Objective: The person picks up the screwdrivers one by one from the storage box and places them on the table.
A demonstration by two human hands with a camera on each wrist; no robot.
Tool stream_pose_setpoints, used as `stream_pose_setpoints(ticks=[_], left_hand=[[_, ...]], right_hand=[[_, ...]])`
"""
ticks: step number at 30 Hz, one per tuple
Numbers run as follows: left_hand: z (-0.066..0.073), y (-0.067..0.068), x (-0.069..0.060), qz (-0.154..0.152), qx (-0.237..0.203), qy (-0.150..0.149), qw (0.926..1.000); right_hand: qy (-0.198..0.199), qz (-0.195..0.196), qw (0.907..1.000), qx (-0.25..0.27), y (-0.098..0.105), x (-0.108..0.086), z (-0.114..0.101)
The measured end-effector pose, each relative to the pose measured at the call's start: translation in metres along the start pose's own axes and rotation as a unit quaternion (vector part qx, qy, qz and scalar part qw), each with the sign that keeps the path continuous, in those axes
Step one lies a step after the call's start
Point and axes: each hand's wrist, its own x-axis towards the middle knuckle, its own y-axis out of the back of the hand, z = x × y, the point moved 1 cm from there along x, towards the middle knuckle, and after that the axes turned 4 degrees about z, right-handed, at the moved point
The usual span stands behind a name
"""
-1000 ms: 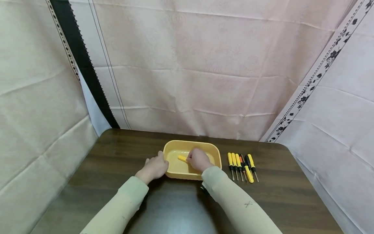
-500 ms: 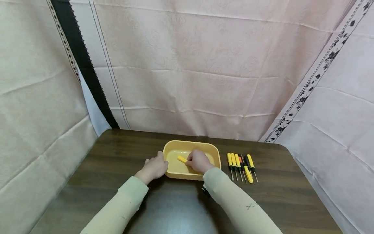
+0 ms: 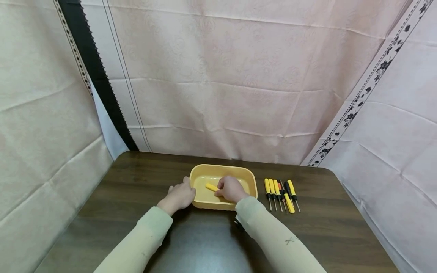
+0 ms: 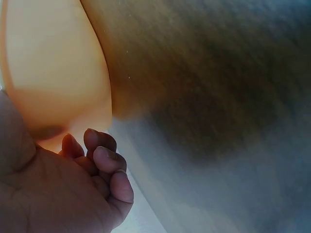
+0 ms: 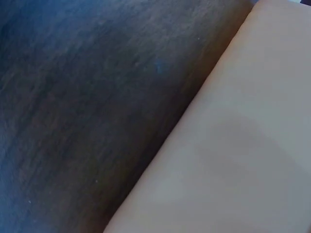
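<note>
A shallow yellow plastic tray [image 3: 196, 201] stands on the dark wooden table. At its left end my left hand [image 3: 179, 195] grips the wall; the left wrist view shows that hand's fingers [image 4: 109, 160] curled by the tray's outer side. Over the tray, my right hand [image 3: 233, 189] pinches a yellow-handled screwdriver [image 3: 211, 187]. Only part of the handle sticks out to the left of the fingers, and the blade is hidden by the hand. The right wrist view shows just the tray wall [image 5: 233, 145] and the table, without the hand.
Right of the tray several screwdrivers [image 3: 271, 187] lie side by side, mostly yellow-handled with blades toward me. One yellow handle [image 3: 289, 204] points the opposite way. A pale cloth [image 3: 218, 94] hangs behind the table [image 3: 324, 220] and along both sides.
My right hand has shifted very slightly, and the screwdriver's yellow handle lies a little flatter and further left. My left hand stays at the tray's end. The view has drifted slightly.
</note>
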Motion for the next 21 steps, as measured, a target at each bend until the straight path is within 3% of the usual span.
stream_pose_setpoints(ticks=[14, 21], left_hand=[[-0.001, 0.001, -0.002, 0.007, 0.0, -0.014, 0.9999], [0.0, 0.002, -0.002, -0.001, 0.002, -0.016, 0.9999]], right_hand=[[-0.006, -0.001, 0.9997, 0.025, 0.008, 0.0, 0.001], [-0.026, 0.03, 0.993, 0.112, 0.04, -0.004, 0.004]])
